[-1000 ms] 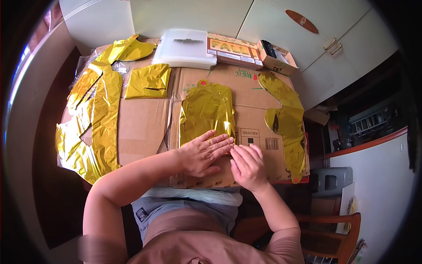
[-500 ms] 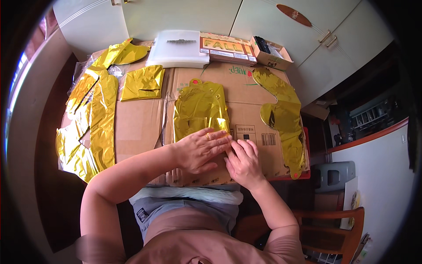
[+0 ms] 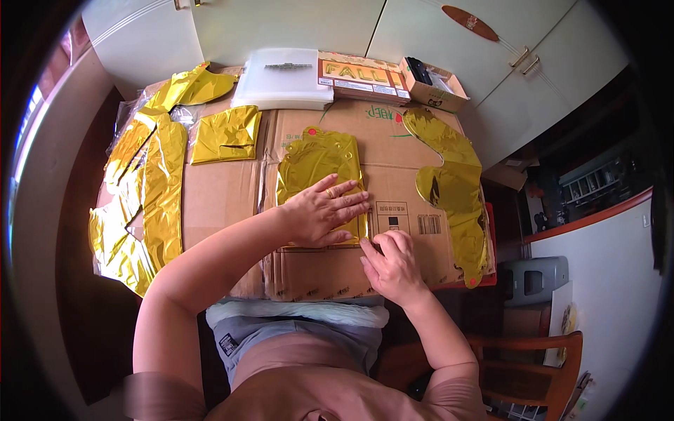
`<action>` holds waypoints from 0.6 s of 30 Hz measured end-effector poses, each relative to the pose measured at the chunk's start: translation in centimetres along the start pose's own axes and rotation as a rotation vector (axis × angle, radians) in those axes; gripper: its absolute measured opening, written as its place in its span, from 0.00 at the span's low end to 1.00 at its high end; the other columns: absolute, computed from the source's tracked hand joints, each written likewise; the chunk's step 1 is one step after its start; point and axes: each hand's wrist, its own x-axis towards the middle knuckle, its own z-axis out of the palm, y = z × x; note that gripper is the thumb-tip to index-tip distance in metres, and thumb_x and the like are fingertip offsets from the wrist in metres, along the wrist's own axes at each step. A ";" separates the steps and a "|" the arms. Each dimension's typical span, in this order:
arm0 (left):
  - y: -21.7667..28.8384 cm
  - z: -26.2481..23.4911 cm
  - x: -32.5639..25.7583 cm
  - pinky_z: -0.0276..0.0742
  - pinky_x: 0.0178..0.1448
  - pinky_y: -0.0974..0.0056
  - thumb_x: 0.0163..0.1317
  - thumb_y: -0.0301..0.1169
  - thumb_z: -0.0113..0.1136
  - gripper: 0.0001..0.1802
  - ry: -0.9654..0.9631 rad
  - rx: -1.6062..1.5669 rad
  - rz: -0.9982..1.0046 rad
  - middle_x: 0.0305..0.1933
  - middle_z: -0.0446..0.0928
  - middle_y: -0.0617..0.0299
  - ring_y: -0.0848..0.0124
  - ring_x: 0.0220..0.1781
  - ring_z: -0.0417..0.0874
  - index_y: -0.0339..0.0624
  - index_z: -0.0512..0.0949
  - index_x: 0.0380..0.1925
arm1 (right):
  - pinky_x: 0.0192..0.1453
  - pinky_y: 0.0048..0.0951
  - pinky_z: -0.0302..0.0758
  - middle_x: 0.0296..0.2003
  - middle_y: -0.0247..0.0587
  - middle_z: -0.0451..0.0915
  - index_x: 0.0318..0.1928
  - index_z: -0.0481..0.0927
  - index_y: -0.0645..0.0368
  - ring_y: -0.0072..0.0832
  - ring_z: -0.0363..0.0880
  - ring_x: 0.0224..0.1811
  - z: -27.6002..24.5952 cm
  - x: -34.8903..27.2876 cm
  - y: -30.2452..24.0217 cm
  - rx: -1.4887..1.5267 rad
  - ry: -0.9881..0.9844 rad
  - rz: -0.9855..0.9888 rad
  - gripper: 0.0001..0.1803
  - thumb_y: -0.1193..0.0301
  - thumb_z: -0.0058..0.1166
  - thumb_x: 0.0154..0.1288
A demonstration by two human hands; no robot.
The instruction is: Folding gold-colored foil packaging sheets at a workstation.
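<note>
A folded gold foil balloon (image 3: 316, 156) lies flat on the flattened cardboard (image 3: 309, 270) in front of me, with a red dot on its top tab. My left hand (image 3: 324, 210) rests on its lower half, palm down and fingers spread, a ring on one finger. At the lower right corner of the foil is my right hand (image 3: 392, 266), its fingers curled and thumb and forefinger closed at the corner. To the left sits a smaller folded gold foil packet (image 3: 226, 135). A long curved flat foil balloon (image 3: 453, 168) lies on the right.
Several loose gold foil balloons (image 3: 165, 175) cover the left side. Along the back stand a stack of whitish translucent plastic sheets (image 3: 281, 81), printed flat boxes (image 3: 361, 76) and a small open carton (image 3: 435, 88). A wooden chair (image 3: 526, 344) is at the lower right.
My left hand has slid up over the foil and spread its fingers. My right hand has moved slightly down, towards the lower right corner, and the foil's lower edge now shows.
</note>
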 end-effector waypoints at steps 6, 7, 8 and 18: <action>-0.3 -0.3 1.0 0.40 0.87 0.44 0.76 0.57 0.38 0.39 -0.093 -0.002 -0.113 0.85 0.54 0.58 0.56 0.86 0.52 0.47 0.56 0.80 | 0.62 0.45 0.71 0.43 0.40 0.76 0.51 0.85 0.61 0.41 0.75 0.52 -0.4 0.1 -0.1 0.023 -0.019 0.016 0.20 0.71 0.67 0.56; -0.4 -0.1 1.0 0.41 0.86 0.43 0.76 0.56 0.41 0.40 -0.053 -0.005 -0.111 0.84 0.55 0.57 0.55 0.85 0.53 0.47 0.57 0.80 | 0.61 0.45 0.72 0.43 0.41 0.76 0.51 0.86 0.61 0.42 0.75 0.51 -0.4 0.1 -0.1 0.029 -0.024 0.019 0.19 0.72 0.67 0.57; -0.5 0.3 1.1 0.43 0.85 0.42 0.75 0.56 0.43 0.40 -0.013 -0.008 -0.108 0.84 0.56 0.56 0.54 0.85 0.54 0.46 0.57 0.80 | 0.61 0.45 0.72 0.44 0.41 0.76 0.51 0.86 0.62 0.42 0.75 0.52 -0.4 0.1 -0.1 0.033 -0.024 0.021 0.19 0.72 0.67 0.57; -1.5 0.2 0.6 0.44 0.85 0.42 0.75 0.54 0.46 0.41 0.254 -0.072 -0.159 0.83 0.56 0.50 0.49 0.84 0.55 0.41 0.57 0.79 | 0.59 0.44 0.77 0.48 0.46 0.79 0.47 0.86 0.62 0.47 0.77 0.55 -0.9 1.2 0.4 0.177 0.003 0.059 0.14 0.73 0.66 0.59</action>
